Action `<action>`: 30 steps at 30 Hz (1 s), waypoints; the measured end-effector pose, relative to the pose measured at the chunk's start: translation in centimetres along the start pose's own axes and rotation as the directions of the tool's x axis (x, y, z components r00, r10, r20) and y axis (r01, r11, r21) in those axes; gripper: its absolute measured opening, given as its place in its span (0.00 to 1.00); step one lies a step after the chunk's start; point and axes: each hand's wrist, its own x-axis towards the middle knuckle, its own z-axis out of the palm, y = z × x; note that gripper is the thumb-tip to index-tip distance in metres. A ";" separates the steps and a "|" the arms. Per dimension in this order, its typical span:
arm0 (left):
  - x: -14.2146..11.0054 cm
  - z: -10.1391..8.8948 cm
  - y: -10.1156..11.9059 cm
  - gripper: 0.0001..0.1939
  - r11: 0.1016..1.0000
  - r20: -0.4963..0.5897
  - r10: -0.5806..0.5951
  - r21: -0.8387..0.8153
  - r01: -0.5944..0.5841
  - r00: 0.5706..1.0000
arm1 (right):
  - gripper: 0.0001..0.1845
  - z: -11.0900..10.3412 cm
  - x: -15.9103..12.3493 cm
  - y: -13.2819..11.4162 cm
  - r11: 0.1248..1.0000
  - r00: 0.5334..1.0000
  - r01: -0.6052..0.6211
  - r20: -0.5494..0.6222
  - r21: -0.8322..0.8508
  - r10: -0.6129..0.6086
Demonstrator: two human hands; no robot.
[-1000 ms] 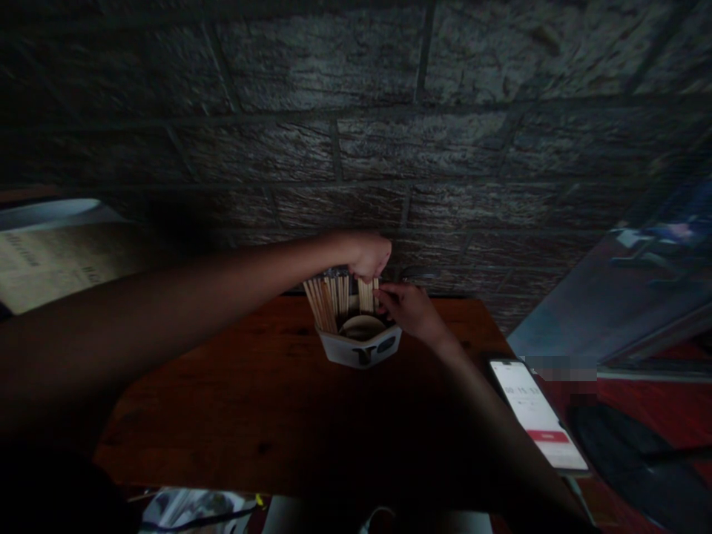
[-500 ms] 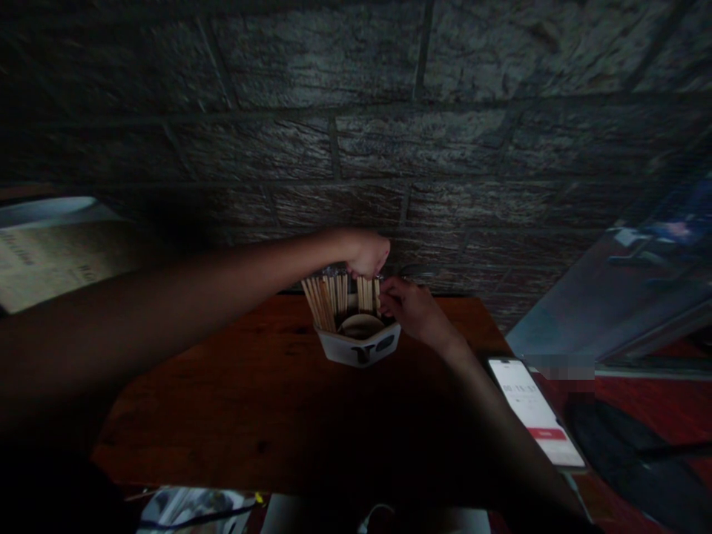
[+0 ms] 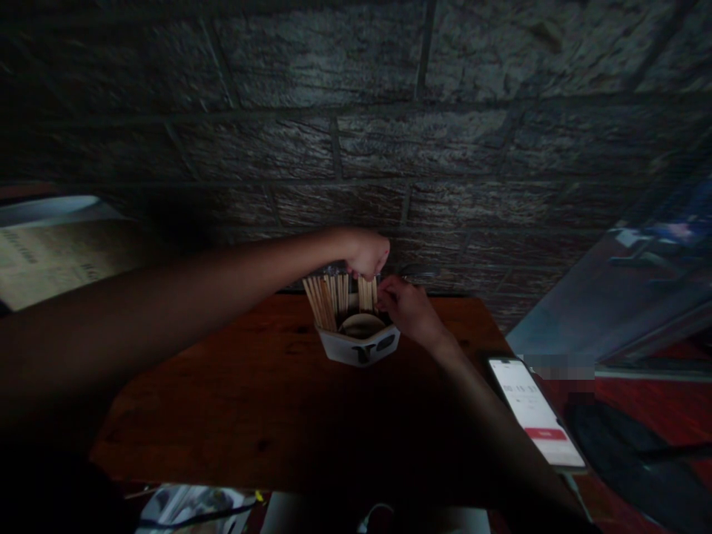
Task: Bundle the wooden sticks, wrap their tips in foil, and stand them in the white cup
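Observation:
A white box with dark print on its front stands near the back of the wooden table. Inside it, on the left, lean several wooden chopsticks. A second bundle of chopsticks stands further right, behind a round rim that looks like a cup or roll. My left hand reaches over from the left, closed at the top of that right bundle. My right hand is at the box's right side, thumb and fingertips pinched beside the same bundle. What lies between its fingertips is hidden.
A stone-block wall rises right behind the table. A lit phone lies at the right edge. Printed brown packaging is at far left. A plastic bag shows below the front edge, and a dark round base at lower right.
My right hand has shifted very slightly left and up at the bundle. My left hand stays in place, and the box has hardly moved.

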 end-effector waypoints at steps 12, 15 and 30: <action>-0.1 0.1 0.2 0.18 0.994 -0.029 0.040 0.106 -0.036 0.999 | 0.09 -0.1 0.2 -0.1 0.990 1.000 0.023 0.002 -0.137 -0.023; -0.2 0.2 0.2 0.18 0.993 -0.040 0.045 0.111 -0.040 0.998 | 0.08 -0.3 0.1 -0.4 0.980 0.999 0.050 0.016 -0.194 -0.047; 0.0 0.2 0.2 0.21 0.995 -0.055 0.062 0.088 -0.057 0.997 | 0.06 0.1 0.1 -0.5 0.972 0.998 0.024 -0.054 -0.234 -0.038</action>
